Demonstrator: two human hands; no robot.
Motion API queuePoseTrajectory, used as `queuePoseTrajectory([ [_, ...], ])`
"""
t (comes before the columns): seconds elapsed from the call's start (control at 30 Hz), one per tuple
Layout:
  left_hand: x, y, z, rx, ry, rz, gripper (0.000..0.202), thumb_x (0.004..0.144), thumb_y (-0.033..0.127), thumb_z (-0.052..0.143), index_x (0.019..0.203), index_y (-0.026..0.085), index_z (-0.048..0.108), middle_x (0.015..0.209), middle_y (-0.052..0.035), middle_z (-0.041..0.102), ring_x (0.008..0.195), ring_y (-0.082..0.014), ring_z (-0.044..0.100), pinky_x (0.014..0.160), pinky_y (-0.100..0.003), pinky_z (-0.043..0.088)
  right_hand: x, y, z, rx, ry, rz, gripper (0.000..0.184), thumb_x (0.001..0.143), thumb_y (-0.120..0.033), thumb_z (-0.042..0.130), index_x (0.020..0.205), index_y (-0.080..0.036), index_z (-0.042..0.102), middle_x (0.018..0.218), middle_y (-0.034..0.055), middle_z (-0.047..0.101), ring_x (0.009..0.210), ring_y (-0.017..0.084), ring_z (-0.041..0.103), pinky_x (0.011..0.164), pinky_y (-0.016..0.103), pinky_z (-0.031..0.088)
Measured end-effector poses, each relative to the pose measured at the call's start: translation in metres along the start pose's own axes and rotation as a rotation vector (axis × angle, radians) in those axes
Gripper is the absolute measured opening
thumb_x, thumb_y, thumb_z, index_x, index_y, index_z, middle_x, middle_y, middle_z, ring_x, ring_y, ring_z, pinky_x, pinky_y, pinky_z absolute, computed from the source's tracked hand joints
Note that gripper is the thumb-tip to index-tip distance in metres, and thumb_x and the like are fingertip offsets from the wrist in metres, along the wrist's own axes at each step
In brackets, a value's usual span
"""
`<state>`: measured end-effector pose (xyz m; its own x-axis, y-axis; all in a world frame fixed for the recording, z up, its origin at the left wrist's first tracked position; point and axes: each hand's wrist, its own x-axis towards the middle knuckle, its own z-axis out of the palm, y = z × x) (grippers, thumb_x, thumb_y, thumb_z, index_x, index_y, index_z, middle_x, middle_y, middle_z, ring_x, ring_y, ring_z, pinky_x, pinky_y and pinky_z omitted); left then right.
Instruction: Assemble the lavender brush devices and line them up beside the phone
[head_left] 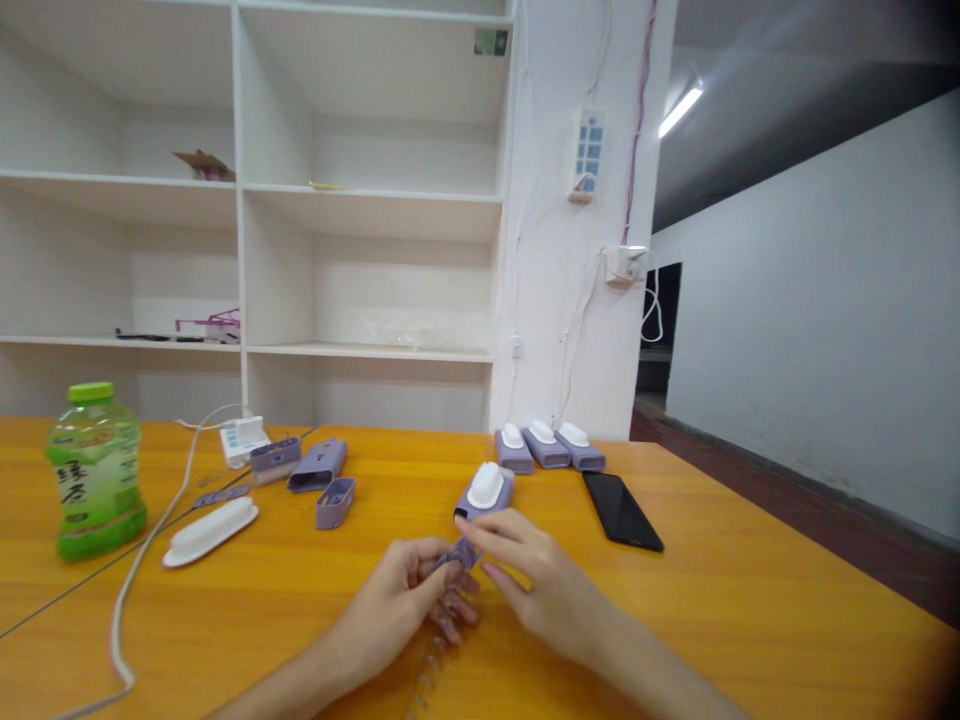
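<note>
My left hand (409, 595) is closed on a small purple plastic part (463, 553). A clear, beaded-looking strip (429, 665) hangs below those fingers; blur hides whether it joins the part. My right hand (536, 575) comes in from the right with fingers stretched and thumb apart, its fingertips close to the part; whether they touch it I cannot tell. Just beyond the fingers lies a purple case (465, 505) with a white oval piece (486, 485) on top.
Three similar purple cases (551, 452) stand at the back edge beside a black phone (622, 510). To the left are open purple shells (319, 465), a purple ring (335, 503), a white oval cover (211, 532), a white cable (124, 610) and a green bottle (97, 475).
</note>
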<state>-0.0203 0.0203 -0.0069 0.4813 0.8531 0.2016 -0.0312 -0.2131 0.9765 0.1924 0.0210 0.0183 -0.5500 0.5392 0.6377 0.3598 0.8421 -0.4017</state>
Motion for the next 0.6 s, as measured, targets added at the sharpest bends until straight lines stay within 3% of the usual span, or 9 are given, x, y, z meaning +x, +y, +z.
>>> queuePoseTrajectory([
  [0.1,0.001,-0.006,-0.001,0.138,0.205,0.107,0.036,0.095,0.051,0.055,0.098,0.016,0.058,0.086,-0.0086,0.072,0.064,-0.0172,0.070,0.053,-0.024,0.054,0.004,0.004,0.010,0.266,0.230,0.364,0.033,0.095,-0.038,0.060,0.119,-0.017,0.065,0.106,0.0111,0.068,0.094,0.022,0.067,0.081,0.034,0.057],
  [0.17,-0.001,-0.009,-0.001,0.250,0.278,0.161,0.030,0.098,0.048,0.051,0.093,0.019,0.054,0.084,-0.0057,0.070,0.063,-0.0159,0.067,0.053,-0.023,0.051,0.006,0.004,0.022,0.557,0.183,0.635,0.050,0.089,-0.061,0.060,0.094,-0.012,0.066,0.083,0.0102,0.069,0.069,0.020,0.068,0.061,0.031,0.057],
  [0.23,-0.002,-0.013,-0.001,0.373,0.307,0.217,0.024,0.099,0.043,0.050,0.088,0.021,0.051,0.080,-0.0032,0.069,0.067,-0.0158,0.066,0.057,-0.022,0.050,0.007,-0.001,0.034,0.816,0.037,0.792,0.063,0.083,-0.075,0.057,0.087,-0.012,0.063,0.070,0.0086,0.068,0.058,0.019,0.068,0.057,0.030,0.055],
  [0.33,-0.005,-0.014,0.001,0.537,0.288,0.250,0.019,0.100,0.037,0.048,0.088,0.023,0.051,0.077,-0.0015,0.067,0.067,-0.0153,0.063,0.063,-0.023,0.047,0.010,-0.011,0.043,0.988,0.021,0.782,0.065,0.075,-0.075,0.066,0.090,-0.012,0.060,0.072,0.0076,0.070,0.059,0.016,0.069,0.061,0.028,0.055],
  [0.4,-0.007,-0.012,0.003,0.564,0.242,0.258,0.016,0.101,0.035,0.047,0.091,0.023,0.052,0.080,-0.0021,0.068,0.070,-0.0157,0.063,0.067,-0.024,0.047,0.012,-0.014,0.041,0.976,0.052,0.750,0.062,0.073,-0.073,0.069,0.088,-0.014,0.058,0.071,0.0057,0.069,0.055,0.014,0.066,0.053,0.023,0.049],
  [0.5,-0.011,-0.003,0.007,0.552,0.172,0.283,0.013,0.100,0.034,0.049,0.097,0.023,0.056,0.094,-0.0042,0.070,0.084,-0.0170,0.063,0.080,-0.027,0.048,0.013,-0.014,0.030,0.792,0.046,0.728,0.054,0.079,-0.068,0.066,0.084,-0.015,0.058,0.065,0.0009,0.063,0.046,0.010,0.055,0.043,0.019,0.036],
  [0.6,-0.014,0.006,0.009,0.481,0.173,0.222,0.014,0.097,0.035,0.054,0.097,0.021,0.059,0.097,-0.0047,0.068,0.089,-0.0179,0.063,0.084,-0.027,0.049,0.009,-0.012,0.020,0.433,0.036,0.573,0.031,0.088,-0.047,0.064,0.087,-0.016,0.064,0.065,-0.0027,0.058,0.052,0.010,0.050,0.048,0.020,0.035],
])
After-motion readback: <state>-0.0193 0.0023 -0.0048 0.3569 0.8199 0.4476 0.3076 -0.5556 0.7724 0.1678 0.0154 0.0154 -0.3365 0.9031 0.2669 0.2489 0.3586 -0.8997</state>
